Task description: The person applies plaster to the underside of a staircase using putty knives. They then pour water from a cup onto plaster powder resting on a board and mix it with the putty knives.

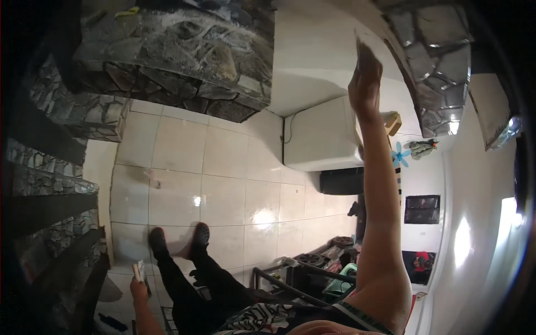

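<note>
My right arm stretches far out toward the stone-faced edge at the upper right. At its end my right hand [365, 84] has its fingers closed together around something thin and pale, smeared by motion, whose kind I cannot make out. Low on the left, beside my legs, my left hand [139, 291] grips a small pale blocky object [138, 272] with a darker side. Its kind is not clear. A rough stone-clad ledge [206, 50] runs across the upper left, and a small yellow item [127, 12] lies on top of it.
A white appliance-like box [321, 134] with a cord stands past the ledge, next to a dark bin-like object [340, 182]. Dark metal framing [290, 287] and clutter are close on my right. Stone-faced steps [50, 206] rise at left. The tiled floor [223, 162] looks shiny.
</note>
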Available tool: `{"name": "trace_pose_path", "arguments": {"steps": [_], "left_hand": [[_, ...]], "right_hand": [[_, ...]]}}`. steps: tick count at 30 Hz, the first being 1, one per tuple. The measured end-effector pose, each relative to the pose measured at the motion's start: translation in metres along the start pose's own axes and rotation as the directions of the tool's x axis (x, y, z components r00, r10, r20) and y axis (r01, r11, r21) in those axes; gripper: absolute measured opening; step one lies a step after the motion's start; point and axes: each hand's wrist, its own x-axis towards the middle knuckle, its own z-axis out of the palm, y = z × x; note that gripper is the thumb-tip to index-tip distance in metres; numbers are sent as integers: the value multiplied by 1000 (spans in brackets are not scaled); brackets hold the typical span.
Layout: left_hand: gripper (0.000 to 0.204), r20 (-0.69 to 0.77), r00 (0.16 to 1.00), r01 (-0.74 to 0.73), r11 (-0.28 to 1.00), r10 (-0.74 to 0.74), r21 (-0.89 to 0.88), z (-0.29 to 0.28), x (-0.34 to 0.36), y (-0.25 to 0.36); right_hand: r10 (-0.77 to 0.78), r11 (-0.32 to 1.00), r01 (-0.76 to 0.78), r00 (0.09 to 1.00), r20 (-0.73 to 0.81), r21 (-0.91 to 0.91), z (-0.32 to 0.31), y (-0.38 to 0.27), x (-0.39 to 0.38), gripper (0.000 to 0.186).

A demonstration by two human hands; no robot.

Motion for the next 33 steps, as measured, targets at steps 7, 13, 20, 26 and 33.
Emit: {"name": "trace_pose_path", "arguments": {"steps": [7, 13, 20, 26, 33], "left_hand": [[29, -40, 998, -43, 999, 44, 25, 14, 24, 4], [34, -10, 997, -77, 997, 77, 15, -5, 36, 40], [34, -47, 989, -141, 990, 141, 8, -6, 38, 16], [27, -52, 998, -20, 996, 24, 85, -2, 24, 1], [29, -91, 989, -104, 985, 117, 137, -20, 22, -16]], "right_hand": [[112, 989, -112, 994, 1, 98, 31, -14, 75, 37], [105, 979, -147, 958, -267, -142, 91, -17, 68, 30], [215, 973, -226, 959, 185, 40, 154, -76, -9, 51], [233, 880, -405, 824, 516, 249, 132, -112, -74, 47], [199, 978, -205, 972, -127, -37, 67, -24, 44, 43]]}}
